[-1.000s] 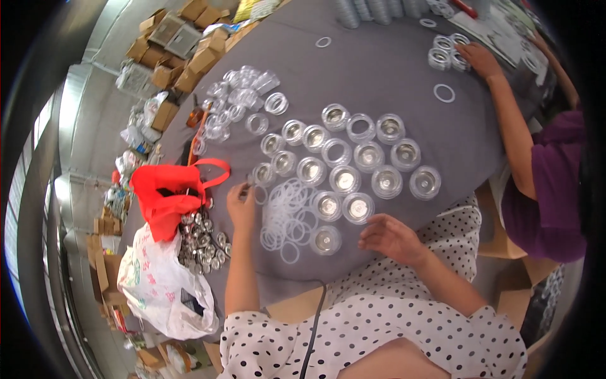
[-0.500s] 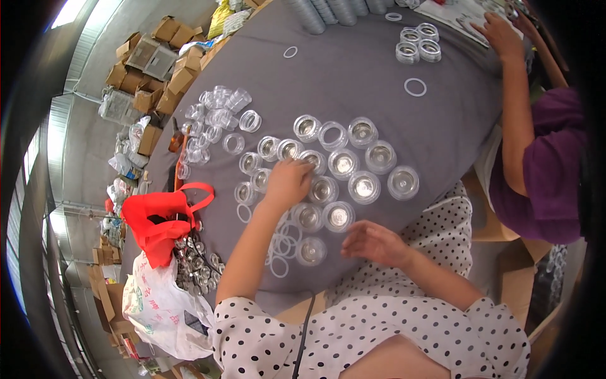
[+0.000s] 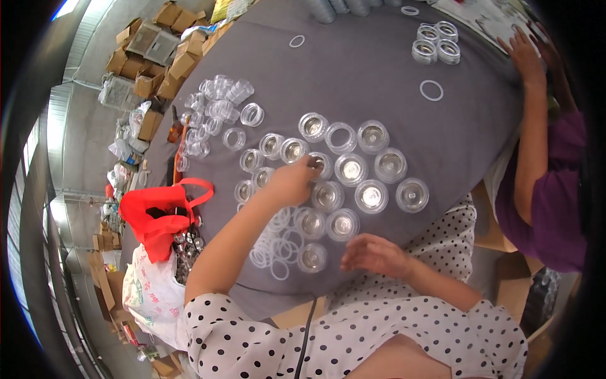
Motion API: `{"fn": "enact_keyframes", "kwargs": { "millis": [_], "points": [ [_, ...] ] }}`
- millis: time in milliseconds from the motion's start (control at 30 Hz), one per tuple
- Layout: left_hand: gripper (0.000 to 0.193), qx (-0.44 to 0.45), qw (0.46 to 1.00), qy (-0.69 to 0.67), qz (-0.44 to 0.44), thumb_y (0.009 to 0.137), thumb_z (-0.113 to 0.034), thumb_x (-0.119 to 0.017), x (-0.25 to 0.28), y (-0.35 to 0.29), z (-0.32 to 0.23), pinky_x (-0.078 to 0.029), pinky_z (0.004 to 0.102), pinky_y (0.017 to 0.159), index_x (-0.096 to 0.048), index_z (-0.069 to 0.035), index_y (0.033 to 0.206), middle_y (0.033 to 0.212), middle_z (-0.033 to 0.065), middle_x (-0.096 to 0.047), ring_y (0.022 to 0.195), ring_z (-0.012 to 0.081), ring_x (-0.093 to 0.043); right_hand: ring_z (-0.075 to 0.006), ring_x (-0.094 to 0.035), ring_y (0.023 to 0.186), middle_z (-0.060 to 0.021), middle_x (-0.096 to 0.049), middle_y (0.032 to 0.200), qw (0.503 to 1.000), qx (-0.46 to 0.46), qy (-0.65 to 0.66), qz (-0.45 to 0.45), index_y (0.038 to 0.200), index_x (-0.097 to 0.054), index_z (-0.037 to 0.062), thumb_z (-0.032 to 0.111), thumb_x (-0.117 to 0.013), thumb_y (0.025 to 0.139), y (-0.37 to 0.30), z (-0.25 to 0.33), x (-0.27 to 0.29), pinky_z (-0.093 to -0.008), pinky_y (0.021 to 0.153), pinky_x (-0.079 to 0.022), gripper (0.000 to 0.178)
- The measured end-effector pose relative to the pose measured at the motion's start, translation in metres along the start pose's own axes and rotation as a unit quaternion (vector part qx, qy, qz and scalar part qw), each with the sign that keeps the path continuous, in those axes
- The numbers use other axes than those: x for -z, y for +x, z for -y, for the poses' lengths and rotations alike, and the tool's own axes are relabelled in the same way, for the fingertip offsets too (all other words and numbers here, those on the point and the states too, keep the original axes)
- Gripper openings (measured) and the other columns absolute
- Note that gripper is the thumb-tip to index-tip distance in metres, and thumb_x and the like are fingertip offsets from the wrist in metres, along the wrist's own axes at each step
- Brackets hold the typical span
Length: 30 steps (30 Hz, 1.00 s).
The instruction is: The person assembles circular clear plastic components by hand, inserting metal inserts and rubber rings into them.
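Note:
On the grey cloth stand several clear round plastic cups, most with a shiny metal disc inside. My left hand (image 3: 294,182) reaches over the group, its fingertips bunched at the rim of one clear cup (image 3: 322,165). Whatever lies between those fingertips is too small to make out. My right hand (image 3: 377,255) hovers near the front edge, fingers stretched and holding nothing, just right of a cup with a metal disc (image 3: 343,225). Under my left forearm, loose clear rings (image 3: 270,247) lie in a heap, partly hidden by it.
Stacked clear plastic rings (image 3: 222,110) lie at the left. A red bag (image 3: 148,218) and a white plastic bag (image 3: 148,297) stand by the left edge, with metal pieces (image 3: 184,256) beside them. A co-worker's hand (image 3: 525,58) is at the far right, near stacked cups (image 3: 435,43).
My left forearm has swung outward to the left, while its fingertips stay at the same cup. My right hand has barely moved. The co-worker's hand has shifted, and the view has tilted slightly.

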<state>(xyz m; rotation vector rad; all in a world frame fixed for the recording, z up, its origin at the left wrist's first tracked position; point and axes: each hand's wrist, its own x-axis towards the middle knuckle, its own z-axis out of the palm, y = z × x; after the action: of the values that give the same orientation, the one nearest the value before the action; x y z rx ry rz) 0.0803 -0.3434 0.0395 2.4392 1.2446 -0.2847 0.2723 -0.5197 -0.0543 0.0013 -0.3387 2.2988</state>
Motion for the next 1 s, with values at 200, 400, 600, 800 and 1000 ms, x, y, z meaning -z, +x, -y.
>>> {"fn": "enact_keyframes", "kwargs": {
  "millis": [200,400,600,800,1000],
  "points": [
    [0.035,0.034,0.999,0.005,0.009,0.065,-0.004,-0.054,-0.006,0.000,0.004,-0.047,0.0398,0.077,-0.062,-0.008,0.099,0.114,0.0104,-0.050,0.093,0.0308,-0.057,-0.0325,-0.050,0.108,-0.0190,-0.052,0.112,0.999,-0.030,0.002,0.010,0.121,-0.039,0.0000,0.022,-0.041,0.091,0.004,-0.001,0.001,-0.0438,0.094,-0.037,0.037],
    [0.041,-0.010,0.994,-0.023,-0.109,0.068,-0.008,-0.053,-0.019,-0.014,0.007,-0.047,0.0397,0.076,-0.057,-0.009,0.108,0.109,0.0090,-0.054,0.091,0.0300,-0.057,-0.0342,-0.052,0.104,-0.0178,-0.054,0.108,0.999,0.017,-0.035,-0.025,0.119,-0.042,0.0031,0.026,-0.042,0.090,-0.003,-0.004,-0.002,-0.0469,0.092,-0.039,0.037],
    [0.023,0.154,0.870,-0.224,-0.412,0.077,-0.011,-0.056,-0.040,-0.081,0.072,-0.046,0.0334,0.070,-0.059,-0.004,0.099,0.092,0.0110,-0.056,0.081,0.0243,-0.057,-0.0312,-0.055,0.097,-0.0158,-0.055,0.103,0.991,0.063,-0.075,-0.088,0.116,-0.044,0.0063,0.030,-0.042,0.090,0.001,-0.007,0.001,-0.0493,0.091,-0.040,0.035],
    [0.048,0.520,0.742,0.046,-0.421,0.075,-0.025,-0.059,-0.108,-0.184,0.202,-0.036,0.0420,0.092,-0.048,0.002,0.113,0.113,0.0209,-0.049,0.107,0.0341,-0.047,-0.0295,-0.055,0.098,-0.0143,-0.056,0.104,0.988,0.050,-0.092,-0.115,0.116,-0.045,0.0081,0.031,-0.041,0.090,0.003,-0.006,-0.002,-0.0490,0.090,-0.040,0.035],
    [0.048,0.492,0.756,-0.053,-0.428,0.074,-0.024,-0.060,-0.107,-0.212,0.256,-0.037,0.0411,0.091,-0.047,0.003,0.111,0.115,0.0230,-0.049,0.107,0.0347,-0.048,-0.0297,-0.054,0.101,-0.0146,-0.056,0.106,0.988,0.053,-0.084,-0.118,0.119,-0.044,0.0091,0.030,-0.039,0.091,0.001,-0.005,-0.008,-0.0496,0.092,-0.039,0.035]
  ]
}}
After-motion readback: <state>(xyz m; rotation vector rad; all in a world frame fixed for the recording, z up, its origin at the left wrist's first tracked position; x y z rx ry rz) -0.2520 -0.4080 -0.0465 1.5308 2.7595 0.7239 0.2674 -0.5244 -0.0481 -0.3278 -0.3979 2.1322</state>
